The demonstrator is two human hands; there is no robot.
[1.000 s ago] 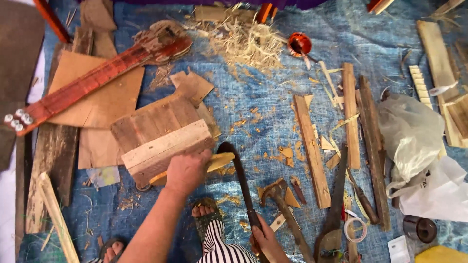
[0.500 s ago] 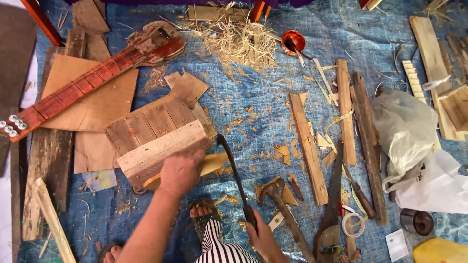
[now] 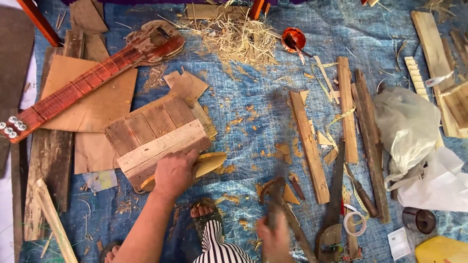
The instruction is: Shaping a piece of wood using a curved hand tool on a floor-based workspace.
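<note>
Since the previous moment the long dark blade that stood raised over the blue tarp (image 3: 243,122) has swung down — the right hand (image 3: 275,236) now shows only as a motion-blurred fist closed around the tool's handle (image 3: 273,195) near the frame's bottom edge; blur hides the blade itself. The left hand (image 3: 174,170), little changed, presses palm-down with fingers curled over a pale yellowish piece of wood (image 3: 208,163), pinning it against the near edge of a slatted wooden block (image 3: 156,139). That piece lies at the centre-left of the tarp, just beyond a sandalled foot (image 3: 204,216). A red guitar-like neck (image 3: 87,83) rests across plywood sheets to the left — straw-coloured shavings (image 3: 241,39) heap at the top, loose wooden slats (image 3: 309,146) to the right.
</note>
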